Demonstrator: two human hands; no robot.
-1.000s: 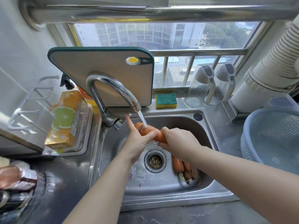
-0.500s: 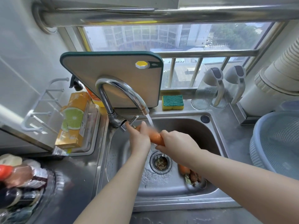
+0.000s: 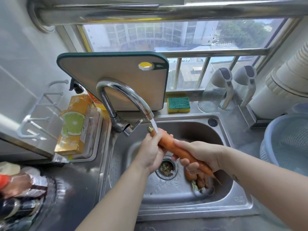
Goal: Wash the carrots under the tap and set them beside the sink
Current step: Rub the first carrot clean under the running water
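**Workpiece.** The long orange carrot (image 3: 168, 142) is held over the stainless steel sink basin (image 3: 166, 212), tilted. Its stem end is up at the left and its thin tip is down at the right. The stem end sits directly under the spout of the curved chrome tap (image 3: 126, 94), in the running water stream (image 3: 154, 125) and close to the tap lever (image 3: 138, 122).

**Hands.** The left hand (image 3: 150, 152) has its fingers curled round the thick upper part of the carrot. The right hand (image 3: 200, 154) has its fingers wrapped round the tapered lower part. Both grips are closed on the carrot, which lies wholly inside the basin rim.

**Basin.** Below the right hand, a small heap of further orange carrots (image 3: 198, 179) lies on the basin floor, just right of the round drain strainer (image 3: 166, 169).

**Surroundings.**
- Right of the rim, a strip of bare steel counter (image 3: 236, 130) runs to the pale blue mesh basket (image 3: 286, 144).
- Left of the rim, steel counter (image 3: 75, 189) extends toward blurred bottles.
- Behind the tap, a beige cutting board with a dark green edge (image 3: 113, 77) leans upright.
- Beside the board, a green-and-yellow sponge (image 3: 178, 105) rests on the ledge.
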